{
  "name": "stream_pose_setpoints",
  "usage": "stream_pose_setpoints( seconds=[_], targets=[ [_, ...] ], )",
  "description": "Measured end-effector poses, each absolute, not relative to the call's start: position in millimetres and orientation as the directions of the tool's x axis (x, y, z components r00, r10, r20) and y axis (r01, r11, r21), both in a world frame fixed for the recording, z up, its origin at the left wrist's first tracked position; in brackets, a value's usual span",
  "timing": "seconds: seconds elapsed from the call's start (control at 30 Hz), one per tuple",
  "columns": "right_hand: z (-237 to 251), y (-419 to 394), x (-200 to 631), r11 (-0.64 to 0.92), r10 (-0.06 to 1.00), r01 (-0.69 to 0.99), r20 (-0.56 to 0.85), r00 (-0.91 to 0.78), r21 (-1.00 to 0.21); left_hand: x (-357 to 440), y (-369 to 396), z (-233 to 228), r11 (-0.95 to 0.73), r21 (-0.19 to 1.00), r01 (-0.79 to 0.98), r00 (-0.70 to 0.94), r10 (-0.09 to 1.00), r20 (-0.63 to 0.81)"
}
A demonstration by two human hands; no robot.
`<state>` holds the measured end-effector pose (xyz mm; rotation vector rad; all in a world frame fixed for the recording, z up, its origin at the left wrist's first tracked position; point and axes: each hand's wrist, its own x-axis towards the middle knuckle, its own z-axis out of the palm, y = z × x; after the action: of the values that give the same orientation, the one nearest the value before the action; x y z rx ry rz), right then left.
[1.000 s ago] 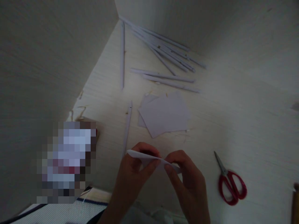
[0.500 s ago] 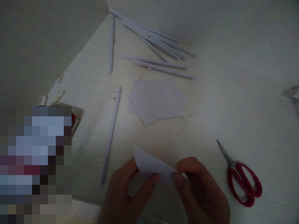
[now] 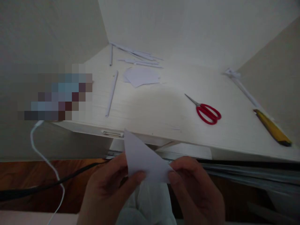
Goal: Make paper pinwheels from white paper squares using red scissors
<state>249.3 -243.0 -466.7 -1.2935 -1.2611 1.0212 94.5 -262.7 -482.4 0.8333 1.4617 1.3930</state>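
A small white sheet of paper [image 3: 145, 159] is held between both hands, in front of the desk's near edge and above my lap. My left hand [image 3: 110, 184] pinches its left side, thumb on the near face and fingers behind. With thumb and forefinger, my right hand [image 3: 194, 184] grips the right corner. Farther back on the desk lie several loose paper pieces [image 3: 142, 76] in an overlapping pile. Red-handled scissors [image 3: 207, 114] rest to the right, blades closed and pointing back left. One rolled paper stick [image 3: 112, 93] lies left of the pile.
More rolled paper sticks [image 3: 138, 54] lie in the back left corner of the white desk [image 3: 159, 109]. A yellow cutter [image 3: 272, 128] lies at the right edge, near white strips [image 3: 243, 90]. A blurred-out object [image 3: 63, 93] with a white cable [image 3: 47, 159] is at left.
The view has drawn back, so the desk edge, my lap and the cutter now show. Both hands still hold the paper, now off the desk's front edge, with more of its face visible.
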Motion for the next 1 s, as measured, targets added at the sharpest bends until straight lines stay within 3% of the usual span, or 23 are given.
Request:
stream_pose_setpoints(
  seconds=[0.17,0.53,0.67,0.87,1.0],
  targets=[
    [-442,-275,253,0.035,0.997,0.026,0.037,0.073,-0.999,92,-294,-459,0.2,0.972,-0.121,-0.317,0.92,-0.229],
    [-431,-357,265,0.147,0.979,-0.143,0.123,0.162,-0.979,106,-372,-434,0.003,0.996,-0.094,-0.345,0.938,-0.036],
    [-425,-385,269,0.233,0.965,-0.189,0.203,0.166,-0.954,112,-405,-422,-0.088,0.995,-0.047,-0.377,0.924,0.064],
    [-395,-430,273,0.306,0.95,-0.275,0.273,0.152,-0.911,121,-460,-394,-0.271,0.938,0.216,-0.451,0.824,0.342],
    [-386,-451,278,0.377,0.925,-0.27,0.348,0.151,-0.886,127,-486,-378,-0.329,0.928,0.172,-0.442,0.816,0.371]
  ],
)
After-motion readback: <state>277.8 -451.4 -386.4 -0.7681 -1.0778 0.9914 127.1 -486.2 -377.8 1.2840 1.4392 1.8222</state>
